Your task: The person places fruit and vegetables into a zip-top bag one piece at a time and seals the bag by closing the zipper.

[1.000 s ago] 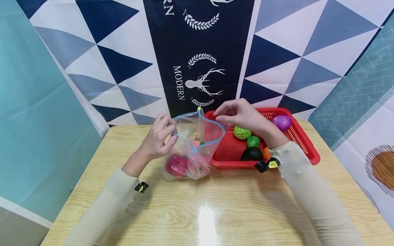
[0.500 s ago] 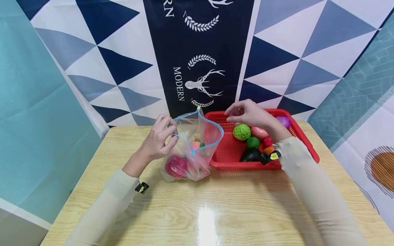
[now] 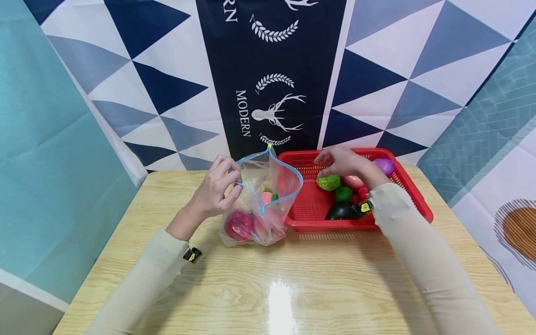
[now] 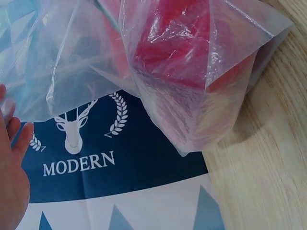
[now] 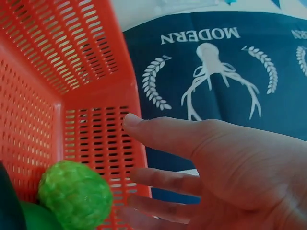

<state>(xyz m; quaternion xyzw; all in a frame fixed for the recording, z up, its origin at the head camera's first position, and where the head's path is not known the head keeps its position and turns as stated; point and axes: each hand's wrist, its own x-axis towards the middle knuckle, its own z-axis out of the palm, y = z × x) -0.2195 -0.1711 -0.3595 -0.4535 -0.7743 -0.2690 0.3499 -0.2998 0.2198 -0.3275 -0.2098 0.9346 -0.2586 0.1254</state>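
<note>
While the left hand (image 3: 216,188) pinches the part-filled zip bag (image 3: 251,225), the right hand (image 3: 343,162) hovers, fingers apart, near the unbagged custard apple (image 3: 328,183).

Zip bag (image 3: 252,204): clear plastic, blue seal strip, mouth gaping, upright, creased, on the counter (image 3: 217,288) toward its far edge, just left of the red basket (image 3: 322,226). Dark-pink item (image 3: 239,226) shows low through the film. My left fingers (image 3: 228,166) pinch its left rim. Green fruit (image 3: 329,183): round, knobbly, in the basket, left of centre, toward its far edge, by my right fingers (image 3: 324,158); can't tell if touching.
</note>
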